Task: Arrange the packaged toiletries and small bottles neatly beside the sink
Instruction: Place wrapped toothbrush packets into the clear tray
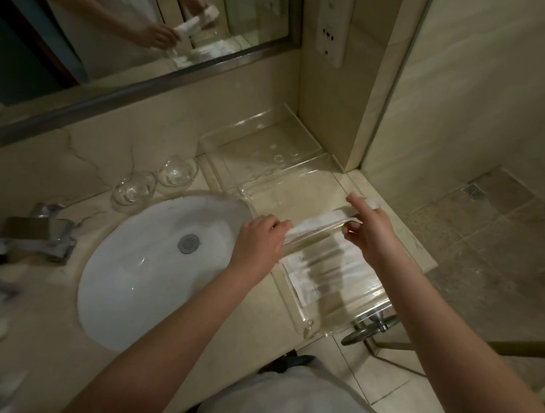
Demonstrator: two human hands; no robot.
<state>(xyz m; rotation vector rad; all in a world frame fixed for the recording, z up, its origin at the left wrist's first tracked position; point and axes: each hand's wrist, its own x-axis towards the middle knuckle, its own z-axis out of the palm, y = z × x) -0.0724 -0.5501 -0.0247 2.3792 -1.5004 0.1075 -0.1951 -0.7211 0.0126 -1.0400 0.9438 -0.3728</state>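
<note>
Packets (311, 281) lie side by side in the near clear tray (309, 330). Above them, left hand (260, 240) and right hand (371, 230) each pinch one end of a white packet (321, 223). Far tray (207, 139) likely awaits bottles; roughly half done.

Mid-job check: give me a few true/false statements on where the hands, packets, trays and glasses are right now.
1. The left hand and the right hand hold the two ends of one white packet. True.
2. The two glasses stand inside the sink. False: they stand on the counter behind its rim.
3. More white packets lie in the near clear tray. True.
4. The corner tray is piled with packets. False: no packets show in it.
</note>
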